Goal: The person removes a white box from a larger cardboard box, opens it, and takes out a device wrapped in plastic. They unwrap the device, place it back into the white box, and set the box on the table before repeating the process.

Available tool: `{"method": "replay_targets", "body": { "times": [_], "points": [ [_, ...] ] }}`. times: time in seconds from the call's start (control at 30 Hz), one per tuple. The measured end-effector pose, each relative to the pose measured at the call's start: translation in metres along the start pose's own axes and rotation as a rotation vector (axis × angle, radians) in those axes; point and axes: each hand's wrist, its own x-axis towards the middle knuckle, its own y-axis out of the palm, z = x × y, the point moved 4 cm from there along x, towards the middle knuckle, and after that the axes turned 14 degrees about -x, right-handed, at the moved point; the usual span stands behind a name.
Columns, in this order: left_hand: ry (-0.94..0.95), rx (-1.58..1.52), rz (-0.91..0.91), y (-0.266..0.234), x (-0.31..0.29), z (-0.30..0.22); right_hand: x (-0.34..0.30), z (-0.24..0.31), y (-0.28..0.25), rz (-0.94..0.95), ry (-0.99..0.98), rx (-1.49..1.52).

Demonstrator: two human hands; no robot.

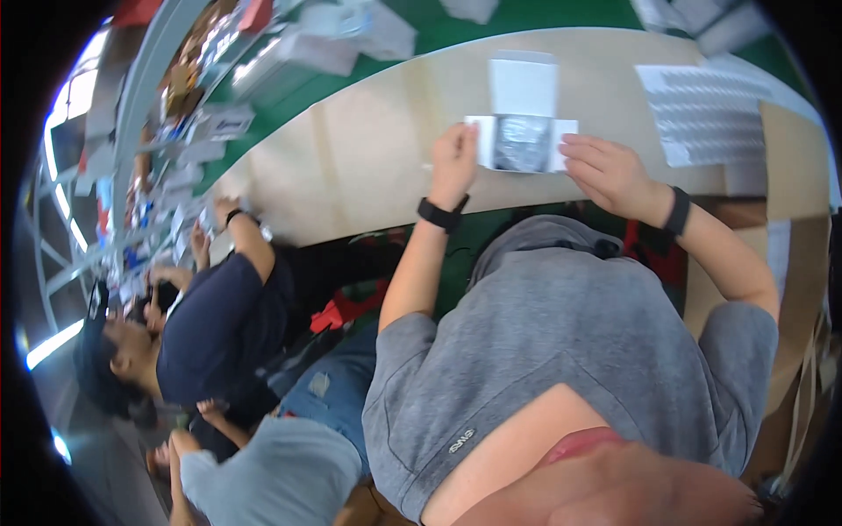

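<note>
Left hand (453, 162) and right hand (608, 173), fingers seemingly pinching white flat carton (523, 131), on beige table (368, 158)

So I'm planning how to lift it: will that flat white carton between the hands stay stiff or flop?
The carton lies unfolded with its flaps spread, so it probably bends at the creases. It looks thin, likely light. Both the left hand and the right hand pinch its side flaps, which suggests it needs support on two sides.

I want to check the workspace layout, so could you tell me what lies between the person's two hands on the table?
In the head view, an opened white carton with a dark grey item inside lies between the left hand and right hand; each hand touches a side flap.
</note>
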Motion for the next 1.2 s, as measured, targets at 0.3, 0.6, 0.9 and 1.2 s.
{"method": "replay_targets", "body": {
  "times": [0.3,0.6,0.9,1.2],
  "points": [
    [0.669,0.419,-0.101,0.012,-0.013,-0.067,0.001,0.008,-0.008,0.056,0.281,0.092],
    [0.740,0.736,0.395,0.026,-0.013,-0.066,0.050,0.019,0.001,0.013,-0.149,-0.137],
    [0.882,0.524,0.718,0.028,-0.006,-0.064,0.042,0.013,0.003,0.147,0.120,-0.034],
    [0.962,0.564,0.834,0.029,0.007,-0.067,0.049,0.007,0.007,0.100,0.010,-0.035]
  ]
}}
